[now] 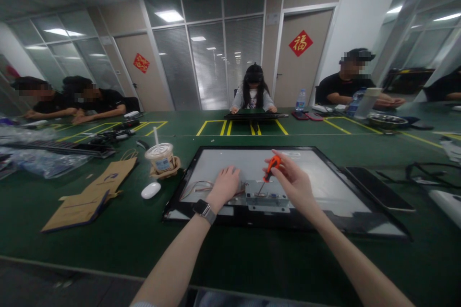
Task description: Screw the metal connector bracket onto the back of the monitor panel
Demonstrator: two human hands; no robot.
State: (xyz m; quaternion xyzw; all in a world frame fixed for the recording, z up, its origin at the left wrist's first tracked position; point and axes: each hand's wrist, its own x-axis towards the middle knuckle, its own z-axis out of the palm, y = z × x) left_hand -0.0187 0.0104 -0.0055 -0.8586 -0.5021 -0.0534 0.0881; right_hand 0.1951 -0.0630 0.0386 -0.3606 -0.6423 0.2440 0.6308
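Right hand [293, 180]: fingers closed around orange-handled screwdriver [268, 172], tip angled down-left onto metal board cover [266, 196].
Left hand [225, 184]: fingers loosely spread, flat on monitor back panel [324, 177], just left of the tip.
Wires [196, 187]: left of left fingers.

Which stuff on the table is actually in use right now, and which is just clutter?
In use:
- monitor panel, lying back-up
- metal board cover on it, under the left hand
- orange-handled screwdriver in the right hand, tip on the cover

Lying about:
- iced drink cup
- white mouse
- paper bag
- phone
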